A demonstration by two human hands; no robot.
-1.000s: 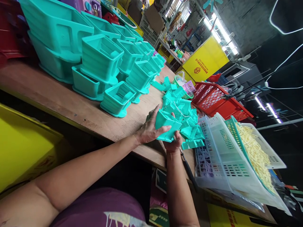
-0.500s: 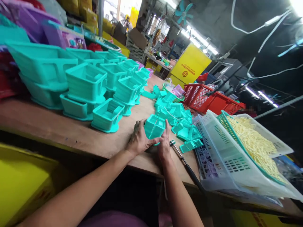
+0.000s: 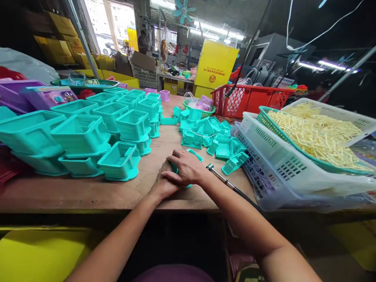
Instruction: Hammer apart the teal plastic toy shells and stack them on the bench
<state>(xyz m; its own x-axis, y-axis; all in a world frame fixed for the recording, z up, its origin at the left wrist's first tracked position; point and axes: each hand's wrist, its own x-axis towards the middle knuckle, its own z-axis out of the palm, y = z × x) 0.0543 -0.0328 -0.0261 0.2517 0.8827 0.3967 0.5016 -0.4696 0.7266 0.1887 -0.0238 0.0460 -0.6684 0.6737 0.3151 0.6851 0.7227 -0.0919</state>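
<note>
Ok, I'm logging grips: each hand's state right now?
Left hand: closed against a turquoise plastic part, mostly hidden.
Right hand: closed over the same part, fingers bent.

The right hand (image 3: 185, 166) lies over the left hand (image 3: 166, 182), both wrapped around a teal piece (image 3: 174, 168), mostly hidden, at the near edge of a wooden table (image 3: 123, 196); teal bins (image 3: 80, 135) stand to the left, many stacked; loose teal parts (image 3: 225, 147) lie heaped beyond the hands; a black-handled metal tool (image 3: 226, 181) rests just beside them; farther right, pale yellow strips (image 3: 317, 129) fill a green basket (image 3: 272, 124).
</note>
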